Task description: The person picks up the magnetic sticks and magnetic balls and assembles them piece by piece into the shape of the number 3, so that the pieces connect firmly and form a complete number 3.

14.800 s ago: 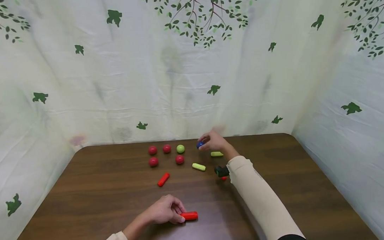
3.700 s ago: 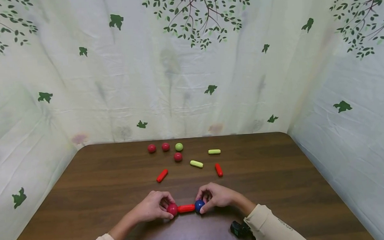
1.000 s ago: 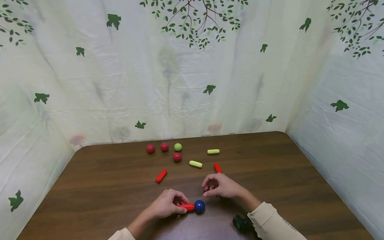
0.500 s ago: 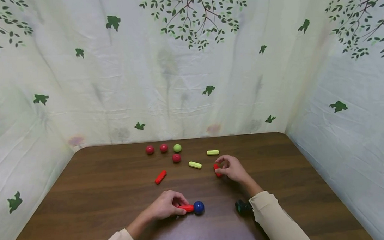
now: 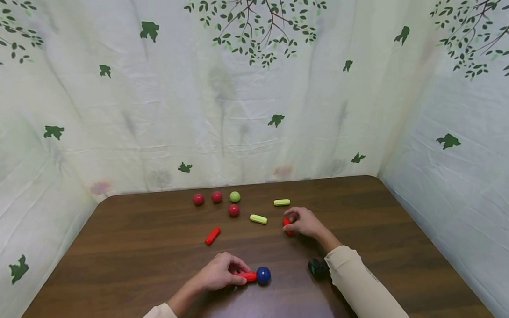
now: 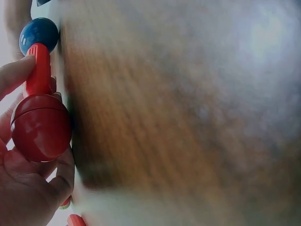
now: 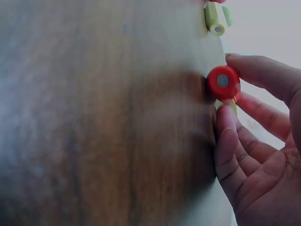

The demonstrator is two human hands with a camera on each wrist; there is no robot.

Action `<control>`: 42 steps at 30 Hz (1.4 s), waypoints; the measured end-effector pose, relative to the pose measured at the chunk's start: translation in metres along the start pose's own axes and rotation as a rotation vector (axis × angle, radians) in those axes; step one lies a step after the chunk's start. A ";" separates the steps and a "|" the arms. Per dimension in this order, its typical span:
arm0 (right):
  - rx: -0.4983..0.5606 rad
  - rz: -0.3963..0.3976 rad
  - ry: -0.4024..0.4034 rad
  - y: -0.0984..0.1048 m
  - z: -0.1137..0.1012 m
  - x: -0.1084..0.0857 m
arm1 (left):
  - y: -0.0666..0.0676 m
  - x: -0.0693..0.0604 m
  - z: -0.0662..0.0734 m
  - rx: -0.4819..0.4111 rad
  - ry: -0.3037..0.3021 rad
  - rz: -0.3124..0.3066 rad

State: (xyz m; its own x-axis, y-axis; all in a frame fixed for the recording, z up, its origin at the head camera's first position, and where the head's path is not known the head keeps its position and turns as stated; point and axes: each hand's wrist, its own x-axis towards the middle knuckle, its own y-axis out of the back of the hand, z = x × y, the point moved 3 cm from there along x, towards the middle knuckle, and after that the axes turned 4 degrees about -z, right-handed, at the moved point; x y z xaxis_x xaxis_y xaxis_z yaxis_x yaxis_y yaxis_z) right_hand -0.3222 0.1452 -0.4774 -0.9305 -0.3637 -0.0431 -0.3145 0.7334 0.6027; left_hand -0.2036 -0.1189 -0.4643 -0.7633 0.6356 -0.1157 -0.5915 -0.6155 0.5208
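Observation:
In the head view the left hand (image 5: 220,272) pinches a red stick (image 5: 251,276) whose right end meets a blue ball (image 5: 263,275). The left wrist view shows a red ball (image 6: 41,128) at the stick's near end, in front of the palm, and the blue ball (image 6: 39,36) at the far end. Farther back, the right hand (image 5: 308,222) has thumb and fingers around another red stick (image 5: 287,225). Seen from the right wrist, that red stick (image 7: 223,84) points its round end, with a grey disc, at the camera.
Three red balls, one of them here (image 5: 233,210), and a green ball (image 5: 235,196) lie at the back of the brown table (image 5: 131,238). Two yellow-green sticks (image 5: 258,219) are left of the right hand. A loose red stick (image 5: 212,236) lies behind the left hand.
The right hand has moved back from beside the blue ball to the rear red stick and taken hold of it. The left hand, on the front stick since a second ago, has barely moved.

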 end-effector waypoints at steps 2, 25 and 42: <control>-0.016 -0.011 -0.006 0.000 -0.001 0.001 | 0.000 0.000 0.000 0.005 0.000 -0.003; -0.013 0.002 -0.040 0.004 -0.004 -0.001 | 0.003 0.002 0.001 0.015 -0.008 -0.016; 0.376 -0.016 -0.045 0.000 0.002 -0.016 | 0.003 0.003 -0.001 0.056 -0.021 -0.024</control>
State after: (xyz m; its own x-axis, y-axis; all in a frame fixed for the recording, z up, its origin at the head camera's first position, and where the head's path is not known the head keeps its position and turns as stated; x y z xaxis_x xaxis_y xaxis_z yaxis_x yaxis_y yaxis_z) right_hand -0.3073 0.1524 -0.4783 -0.9298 -0.3568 -0.0902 -0.3678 0.8905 0.2680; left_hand -0.2076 -0.1192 -0.4640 -0.7427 0.6603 -0.1112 -0.5938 -0.5728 0.5650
